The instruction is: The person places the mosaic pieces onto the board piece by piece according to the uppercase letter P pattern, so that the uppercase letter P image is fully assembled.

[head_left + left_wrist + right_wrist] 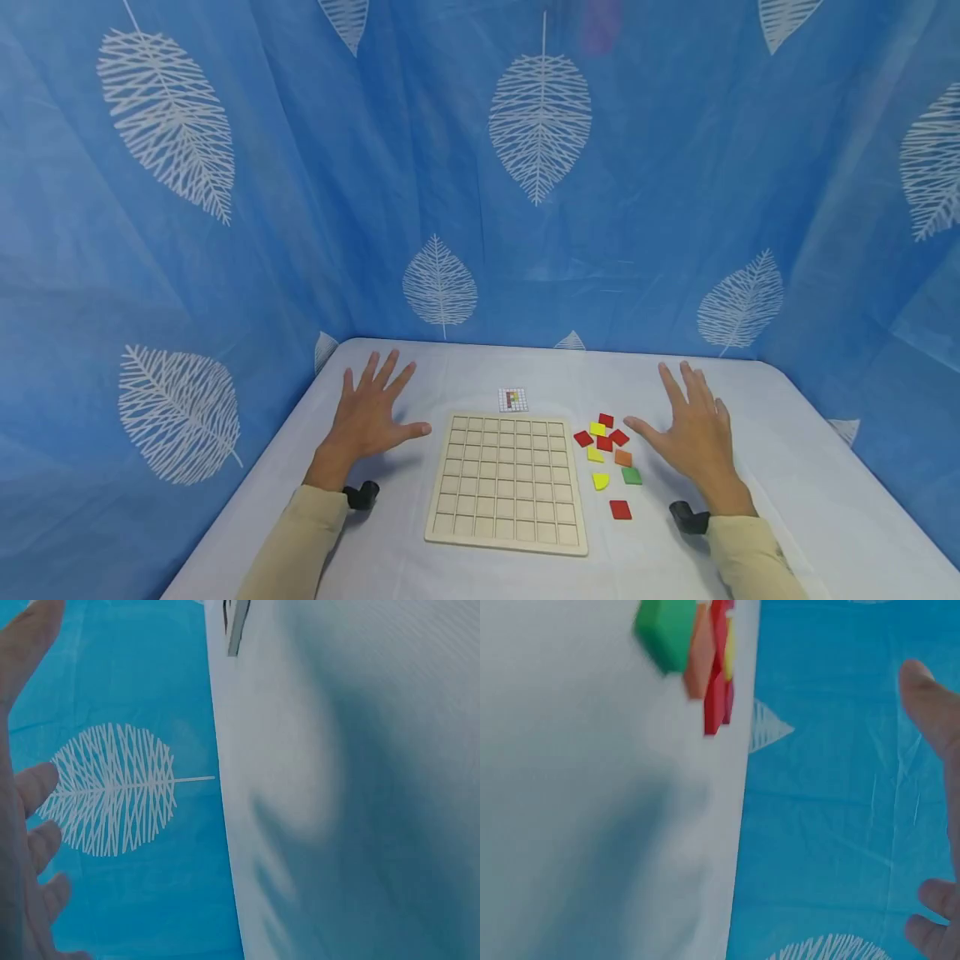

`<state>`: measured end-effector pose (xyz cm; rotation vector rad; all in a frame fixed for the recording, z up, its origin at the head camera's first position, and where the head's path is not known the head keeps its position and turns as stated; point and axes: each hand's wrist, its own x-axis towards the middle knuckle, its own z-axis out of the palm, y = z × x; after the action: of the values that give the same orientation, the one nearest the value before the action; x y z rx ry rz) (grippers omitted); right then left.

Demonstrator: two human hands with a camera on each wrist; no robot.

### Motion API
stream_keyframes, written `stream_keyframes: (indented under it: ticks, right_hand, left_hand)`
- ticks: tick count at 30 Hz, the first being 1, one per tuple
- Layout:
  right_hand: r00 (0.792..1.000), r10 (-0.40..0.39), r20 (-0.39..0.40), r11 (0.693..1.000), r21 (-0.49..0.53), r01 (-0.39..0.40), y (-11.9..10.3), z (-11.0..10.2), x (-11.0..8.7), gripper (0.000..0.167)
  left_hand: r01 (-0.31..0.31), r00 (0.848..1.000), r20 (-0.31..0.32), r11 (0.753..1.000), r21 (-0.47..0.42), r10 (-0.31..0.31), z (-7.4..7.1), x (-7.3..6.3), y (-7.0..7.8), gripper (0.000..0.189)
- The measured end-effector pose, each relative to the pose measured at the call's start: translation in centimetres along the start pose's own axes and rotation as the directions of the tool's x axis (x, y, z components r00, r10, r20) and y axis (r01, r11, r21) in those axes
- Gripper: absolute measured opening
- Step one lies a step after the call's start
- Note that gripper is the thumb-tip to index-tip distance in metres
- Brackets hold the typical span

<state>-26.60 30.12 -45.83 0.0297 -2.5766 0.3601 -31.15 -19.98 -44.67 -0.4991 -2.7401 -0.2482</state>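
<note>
Between my two hands a pale wooden grid board (504, 492) with square recesses lies flat on the table. My left hand (369, 419) hovers left of the board, fingers spread, holding nothing. On the other side my right hand (693, 433) is held over the table with its fingers extended, also holding nothing. Nearest to it is a loose group of flat tiles: several red tiles (620, 509), yellow tiles (601, 481), an orange tile (623, 458) and a green tile (632, 476). In the right wrist view the green tile (667, 634) stands out beside the orange and red ones.
A small printed card (513, 400) with a coloured grid pattern lies just behind the board. The white-covered table (420, 575) has rounded far corners. Blue curtains (637, 208) with white leaf prints surround its back and sides.
</note>
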Motion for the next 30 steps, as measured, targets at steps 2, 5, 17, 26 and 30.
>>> stream_keyframes:
  ticks: [2,5,17,26,30]
  right_hand:
    - [0.999,0.033,0.014,0.998,0.049,-0.034,-0.4,0.1,0.0,0.109]
    - [0.994,0.089,0.061,0.989,0.11,-0.095,-1.0,0.3,0.1,0.105]
    - [0.964,0.141,0.224,0.934,0.293,-0.204,-2.9,0.5,1.2,0.086]
    - [0.941,0.111,0.319,0.907,0.355,-0.227,-4.3,1.4,1.0,0.062]
    - [0.932,0.106,0.346,0.909,0.347,-0.232,-4.0,1.6,0.5,0.055]
  left_hand:
    - [0.0,1.0,0.007,1.0,-0.03,0.0,0.0,-0.2,0.1,0.102]
    - [0.008,1.0,0.029,0.995,-0.102,-0.005,0.1,-0.6,0.4,0.097]
    - [0.052,0.979,0.197,0.87,-0.49,0.053,0.2,-0.7,1.8,0.087]
    - [0.096,0.944,0.306,0.787,-0.609,0.122,0.8,-2.3,2.5,0.082]
    - [0.067,0.93,0.313,0.749,-0.659,0.192,1.6,-2.5,3.1,0.083]
